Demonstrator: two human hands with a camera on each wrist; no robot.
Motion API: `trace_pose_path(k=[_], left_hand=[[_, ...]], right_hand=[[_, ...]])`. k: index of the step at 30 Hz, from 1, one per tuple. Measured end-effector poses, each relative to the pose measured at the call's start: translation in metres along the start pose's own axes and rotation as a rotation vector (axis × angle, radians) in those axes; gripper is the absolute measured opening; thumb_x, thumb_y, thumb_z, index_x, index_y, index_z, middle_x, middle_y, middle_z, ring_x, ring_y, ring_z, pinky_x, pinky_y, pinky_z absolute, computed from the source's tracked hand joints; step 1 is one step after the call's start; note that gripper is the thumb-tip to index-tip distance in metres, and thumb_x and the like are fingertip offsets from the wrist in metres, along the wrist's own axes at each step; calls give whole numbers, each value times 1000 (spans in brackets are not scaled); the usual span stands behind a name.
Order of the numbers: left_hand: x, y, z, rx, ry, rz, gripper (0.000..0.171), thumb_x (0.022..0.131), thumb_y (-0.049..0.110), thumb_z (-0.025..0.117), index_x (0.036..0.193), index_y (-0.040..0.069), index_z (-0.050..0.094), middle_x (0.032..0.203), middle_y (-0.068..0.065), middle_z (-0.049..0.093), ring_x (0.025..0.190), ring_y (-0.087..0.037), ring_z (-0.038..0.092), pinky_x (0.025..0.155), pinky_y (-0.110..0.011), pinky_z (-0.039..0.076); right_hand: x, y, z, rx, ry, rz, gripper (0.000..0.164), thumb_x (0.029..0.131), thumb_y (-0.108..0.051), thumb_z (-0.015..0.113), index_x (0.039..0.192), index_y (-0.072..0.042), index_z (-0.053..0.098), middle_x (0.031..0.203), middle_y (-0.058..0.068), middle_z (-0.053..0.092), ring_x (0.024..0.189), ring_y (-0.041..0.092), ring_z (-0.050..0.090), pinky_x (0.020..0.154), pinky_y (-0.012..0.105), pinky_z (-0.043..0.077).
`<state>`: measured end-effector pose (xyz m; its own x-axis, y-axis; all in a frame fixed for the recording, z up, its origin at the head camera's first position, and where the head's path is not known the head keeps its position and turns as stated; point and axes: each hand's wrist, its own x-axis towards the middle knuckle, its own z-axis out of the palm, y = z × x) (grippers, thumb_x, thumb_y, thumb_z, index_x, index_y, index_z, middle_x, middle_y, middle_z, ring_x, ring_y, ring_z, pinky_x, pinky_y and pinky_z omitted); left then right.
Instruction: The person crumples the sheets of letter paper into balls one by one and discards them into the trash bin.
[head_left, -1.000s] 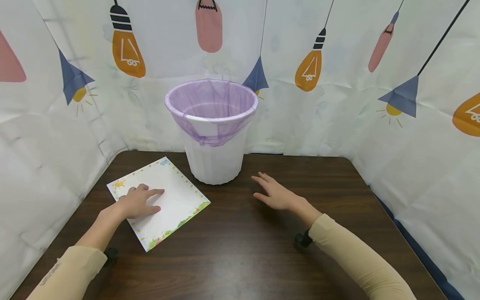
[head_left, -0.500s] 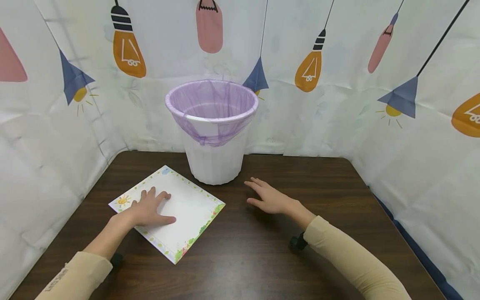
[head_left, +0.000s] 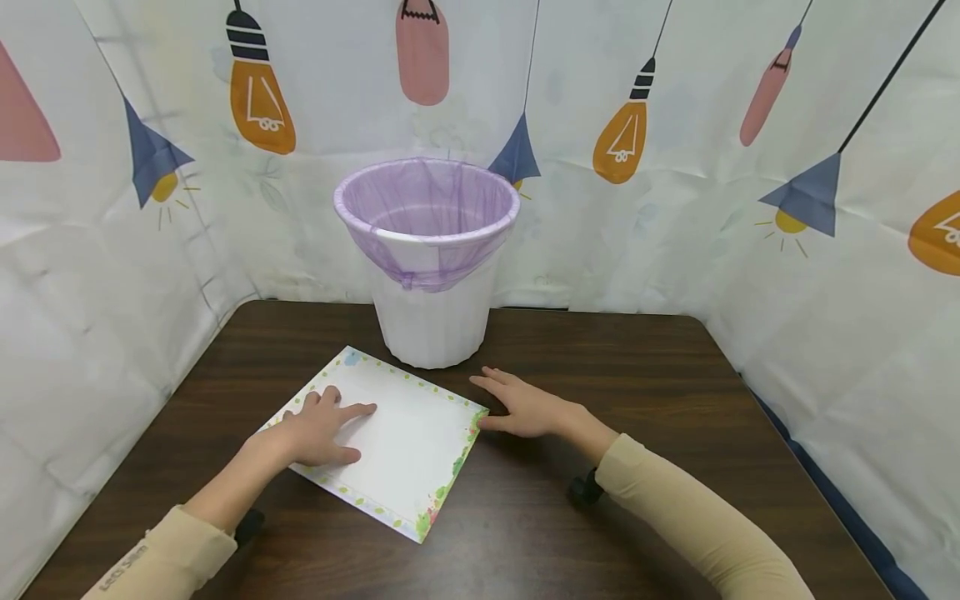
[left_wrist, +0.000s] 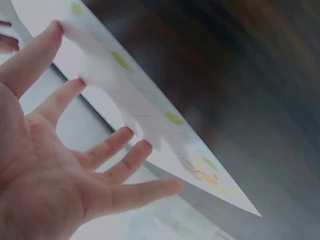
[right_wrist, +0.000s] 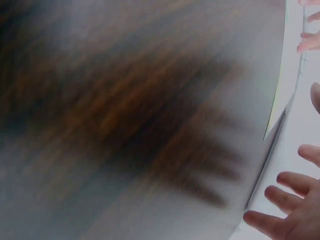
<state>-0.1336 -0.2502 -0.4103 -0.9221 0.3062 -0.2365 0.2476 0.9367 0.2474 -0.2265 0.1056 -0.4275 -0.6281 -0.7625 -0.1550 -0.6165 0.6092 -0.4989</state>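
A white sheet of paper (head_left: 412,442) with a leaf, flower and sun border lies slanted on the dark wooden table. My left hand (head_left: 318,429) rests on its left part, fingers spread. In the left wrist view the fingertips of the left hand (left_wrist: 55,165) touch the sheet near its leafy edge. My right hand (head_left: 528,407) is at the sheet's right corner, fingers extended and holding nothing; whether the thumb touches the corner I cannot tell. The right wrist view has the right hand (right_wrist: 295,200) at its edge, spread above the table.
A white bin (head_left: 433,325) with a purple liner bag (head_left: 427,200) stands at the back of the table (head_left: 600,358), just behind the paper. White curtains (head_left: 570,233) printed with lamps and bulbs surround the table on the back and sides.
The paper has slid right and toward the front under my left hand, which moved with it. My right hand has shifted a little left, so the sheet's corner now lies by its thumb.
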Motion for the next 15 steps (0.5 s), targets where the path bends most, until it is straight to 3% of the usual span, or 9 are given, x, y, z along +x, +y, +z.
trace_pose_path(k=[3,8,15], left_hand=[[0,9,6,-21,21,23,70,87,39,81,147,14,56,141,-38,36,128,-63,34,82,-80,41],[-1,25,14,-68,0,53,73,90,45,78,149,12,52,153,-45,20,139,-70,14,91,-87,28],[0,44,12,15,-76,71,72,91,46,76,154,20,50,152,-37,30,136,-59,31,96,-86,23]], right_hand=[[1,-3,4,0,-29,-2,84,99,-52,65,165,-17,24,170,15,11,155,28,12,120,50,26],[3,-4,10,-34,-72,-13,90,95,-56,68,165,-19,25,170,12,11,156,29,9,121,50,22],[4,-4,11,-94,-115,-18,92,88,-54,78,161,-17,35,169,16,14,155,33,10,121,54,19]])
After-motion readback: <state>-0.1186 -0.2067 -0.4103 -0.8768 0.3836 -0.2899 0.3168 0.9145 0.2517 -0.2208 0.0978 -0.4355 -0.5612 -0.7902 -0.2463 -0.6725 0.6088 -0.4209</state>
